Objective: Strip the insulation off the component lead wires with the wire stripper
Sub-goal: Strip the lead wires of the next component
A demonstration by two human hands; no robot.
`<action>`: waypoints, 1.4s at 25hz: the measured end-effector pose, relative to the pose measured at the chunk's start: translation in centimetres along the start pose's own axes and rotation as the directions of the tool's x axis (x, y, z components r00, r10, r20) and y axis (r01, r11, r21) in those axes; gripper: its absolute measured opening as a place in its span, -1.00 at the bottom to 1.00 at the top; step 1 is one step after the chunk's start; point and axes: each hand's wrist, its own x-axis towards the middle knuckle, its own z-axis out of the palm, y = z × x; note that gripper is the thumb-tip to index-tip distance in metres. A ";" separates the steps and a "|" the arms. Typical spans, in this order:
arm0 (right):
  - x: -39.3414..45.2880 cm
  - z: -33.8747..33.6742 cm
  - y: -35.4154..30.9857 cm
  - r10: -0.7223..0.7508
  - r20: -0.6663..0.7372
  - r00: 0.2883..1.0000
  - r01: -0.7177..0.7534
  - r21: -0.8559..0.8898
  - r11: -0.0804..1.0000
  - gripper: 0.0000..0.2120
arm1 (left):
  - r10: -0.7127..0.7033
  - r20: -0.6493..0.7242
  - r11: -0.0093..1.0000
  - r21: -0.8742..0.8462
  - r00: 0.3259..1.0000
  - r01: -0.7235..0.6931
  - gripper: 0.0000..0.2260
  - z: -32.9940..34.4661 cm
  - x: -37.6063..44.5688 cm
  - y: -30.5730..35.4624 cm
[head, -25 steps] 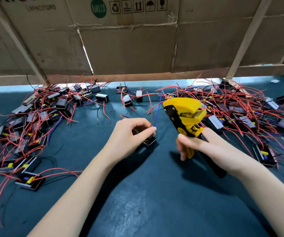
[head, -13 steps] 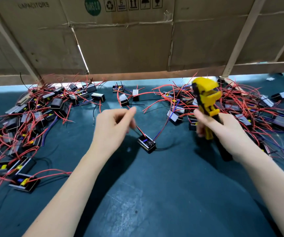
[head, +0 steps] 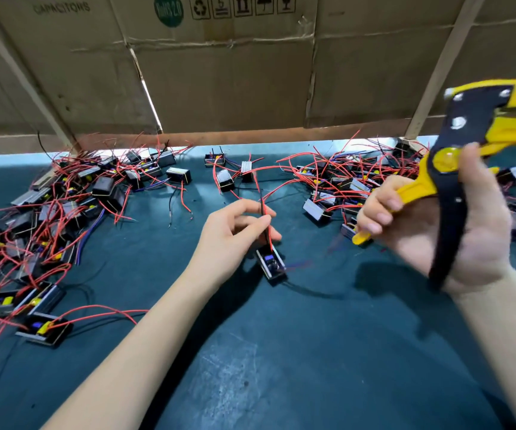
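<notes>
Up at the right, my right hand (head: 436,225) grips the wire stripper (head: 467,156), head pointing up-right, handles down. Mid-mat, my left hand (head: 235,234) pinches the red lead (head: 269,231), standing near-upright from the component (head: 272,265).

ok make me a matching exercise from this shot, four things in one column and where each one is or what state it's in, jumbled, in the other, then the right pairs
Things
1. wire stripper
2. red lead wire
3. component
4. cardboard box

States or places
A. lying on the dark green mat, just right of the left hand
B. standing at the back of the bench
C. held up in the right hand
D. pinched between the left hand fingers

Pairs: 1-C, 2-D, 3-A, 4-B
</notes>
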 end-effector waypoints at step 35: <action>1.0 -2.1 4.5 -0.522 -0.327 0.788 -0.513 -0.817 -0.262 -0.42 | 0.074 0.301 0.997 -0.050 0.951 -0.062 -0.69 0.9 -1.1 1.1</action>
